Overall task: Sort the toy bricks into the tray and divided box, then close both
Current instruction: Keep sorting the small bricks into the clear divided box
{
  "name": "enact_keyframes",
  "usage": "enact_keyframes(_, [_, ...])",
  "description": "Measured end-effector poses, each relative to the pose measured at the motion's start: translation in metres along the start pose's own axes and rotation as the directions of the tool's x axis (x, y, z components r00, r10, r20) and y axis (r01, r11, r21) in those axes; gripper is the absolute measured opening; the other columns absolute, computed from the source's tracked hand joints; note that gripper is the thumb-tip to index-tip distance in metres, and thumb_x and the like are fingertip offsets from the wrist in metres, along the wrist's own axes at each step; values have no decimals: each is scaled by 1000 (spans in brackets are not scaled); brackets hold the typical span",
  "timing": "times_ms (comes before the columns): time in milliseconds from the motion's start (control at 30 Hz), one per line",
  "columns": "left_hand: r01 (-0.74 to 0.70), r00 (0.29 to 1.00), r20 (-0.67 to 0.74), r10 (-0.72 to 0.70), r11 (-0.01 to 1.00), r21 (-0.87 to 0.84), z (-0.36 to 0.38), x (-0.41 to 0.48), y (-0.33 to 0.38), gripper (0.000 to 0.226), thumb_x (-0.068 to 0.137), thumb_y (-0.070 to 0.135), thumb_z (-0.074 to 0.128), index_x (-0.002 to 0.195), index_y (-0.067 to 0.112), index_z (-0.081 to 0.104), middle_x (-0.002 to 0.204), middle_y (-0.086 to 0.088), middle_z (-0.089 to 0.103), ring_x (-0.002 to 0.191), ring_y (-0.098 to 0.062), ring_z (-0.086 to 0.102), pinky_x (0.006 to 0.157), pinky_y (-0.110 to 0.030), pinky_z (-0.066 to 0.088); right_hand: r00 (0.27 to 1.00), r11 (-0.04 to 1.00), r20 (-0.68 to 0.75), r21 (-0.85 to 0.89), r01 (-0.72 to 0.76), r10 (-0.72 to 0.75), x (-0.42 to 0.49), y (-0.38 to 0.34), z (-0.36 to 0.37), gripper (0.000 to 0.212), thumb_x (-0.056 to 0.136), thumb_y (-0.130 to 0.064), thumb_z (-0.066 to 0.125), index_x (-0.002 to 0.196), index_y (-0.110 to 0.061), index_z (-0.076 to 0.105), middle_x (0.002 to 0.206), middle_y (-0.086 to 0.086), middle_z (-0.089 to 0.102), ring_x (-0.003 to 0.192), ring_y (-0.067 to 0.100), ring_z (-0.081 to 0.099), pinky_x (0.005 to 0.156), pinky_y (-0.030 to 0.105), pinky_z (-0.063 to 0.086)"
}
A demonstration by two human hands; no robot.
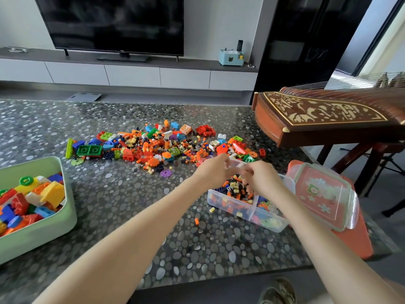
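Bricks of many colours lie scattered in a loose heap across the middle of the pebble-patterned counter, large ones mixed with tiny ones. At the left edge sits the pale green tray, uncovered and piled with big bricks in red, yellow and blue. Right of centre stands the clear divided box, also uncovered, its compartments holding small pieces. A few strays lie on the counter just beside its left wall. Both hands meet over the box's far compartment. The left hand and right hand nearly touch, fingers curled inward, but blur hides the fingertips, so I cannot tell whether either pinches a piece. Just right of the box a clear clip-on lid rests on an orange-red panel at the counter's edge. A wooden zither stands beyond.
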State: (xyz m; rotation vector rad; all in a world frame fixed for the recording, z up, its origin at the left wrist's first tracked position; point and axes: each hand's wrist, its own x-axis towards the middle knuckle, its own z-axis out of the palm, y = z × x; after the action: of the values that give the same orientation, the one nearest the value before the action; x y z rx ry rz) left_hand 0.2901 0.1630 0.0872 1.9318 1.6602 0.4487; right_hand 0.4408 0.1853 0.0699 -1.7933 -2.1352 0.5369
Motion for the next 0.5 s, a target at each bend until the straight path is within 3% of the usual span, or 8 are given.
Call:
enact_keyframes(100, [-12,999,51,4,989,148,1,2,-4,46,93,45,50,126,14,50,106,-8,63,86,-24,60,64,-28,42,984,996,-180,83,30,-15,-5,2,-1,21,92,-10,54,91,-14,75,81,6,72,65,23,65,67,38,55])
enact_keyframes(167, [11,1000,-3,-11,998,65,-5,-3,-12,38,94,42,50,120,16,57,99,-5,63,72,-18,60,57,-25,43,946,989,-317,102,108,-70,-17,-4,-2,18,91,-9,56,85,-9,73,78,3,71,64,19,64,64,31,52])
enact_keyframes(233, [71,984,-165,-66,997,23,-11,-11,-31,26,97,37,45,100,16,60,80,-1,58,54,-12,50,46,-23,37,910,970,-374,91,225,-176,-36,-15,1,18,92,-10,56,79,-9,68,66,-4,63,54,5,55,51,14,39])
enact_keyframes(300, [162,953,-287,-100,966,202,-15,-25,-59,31,100,37,37,95,12,55,74,0,56,56,-14,51,44,-24,34,903,937,-292,54,345,-315,-59,-29,13,23,94,-16,53,73,-12,61,57,-6,52,47,5,43,47,16,31])
enact_keyframes(367, [288,938,-307,-159,853,436,-13,-48,-90,40,99,45,30,111,14,51,79,0,58,65,-18,57,44,-25,35,900,906,-112,-81,415,-422,-77,-37,38,28,98,-34,46,87,-13,61,71,-4,58,62,7,53,55,19,37])
enact_keyframes(433, [376,922,-306,-237,731,569,-3,-76,-115,52,97,55,22,126,16,41,74,3,56,63,-19,56,41,-25,33,918,880,-28,-297,371,-397,-85,-34,67,47,97,-51,34,116,-13,55,99,3,61,87,18,61,65,27,46])
enact_keyframes(500, [379,925,-274,-264,713,590,8,-100,-128,62,94,61,19,134,16,33,72,4,58,64,-19,60,42,-26,36,942,853,-46,-442,279,-333,-86,-34,88,64,91,-64,27,115,-11,56,98,6,58,80,21,63,54,26,44])
